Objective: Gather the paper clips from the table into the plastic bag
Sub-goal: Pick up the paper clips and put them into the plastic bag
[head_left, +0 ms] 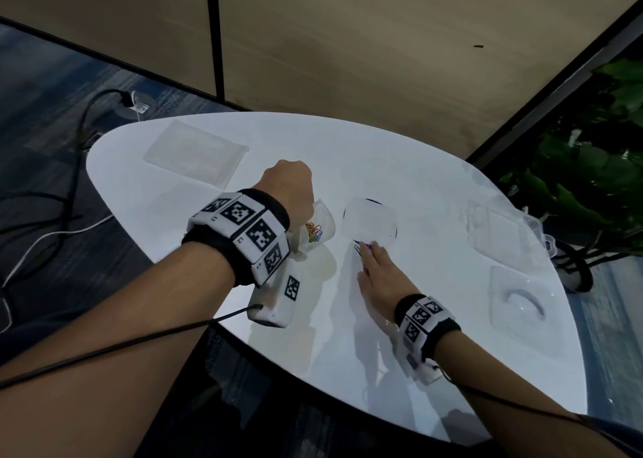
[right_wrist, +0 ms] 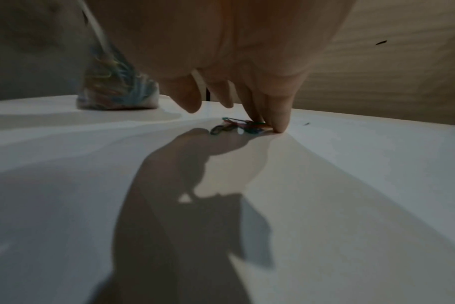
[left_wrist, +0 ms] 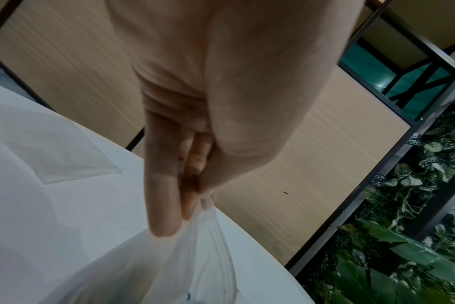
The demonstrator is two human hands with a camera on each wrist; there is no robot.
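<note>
A small clear plastic bag (head_left: 322, 226) with several coloured paper clips in it stands on the white table (head_left: 417, 336). My left hand (head_left: 288, 193) holds it from above. In the left wrist view the fingers (left_wrist: 169, 205) pinch the bag's (left_wrist: 195, 257) gathered top. A small heap of coloured paper clips (head_left: 359, 249) lies on the table right of the bag. My right hand (head_left: 374, 261) lies low over it, straight fingertips pressing on the clips (right_wrist: 231, 126). In the right wrist view the thumb (right_wrist: 190, 98) hangs free of the table, and the bag (right_wrist: 117, 90) stands at the left.
A clear plastic lid (head_left: 368, 222) with a dark rim lies just beyond the loose clips. Flat clear bags (head_left: 195, 155) lie at the far left of the table, and clear plastic boxes (head_left: 501, 231) sit at the right edge. Plants (head_left: 605, 151) stand beyond; cables (head_left: 69, 179) cross the floor.
</note>
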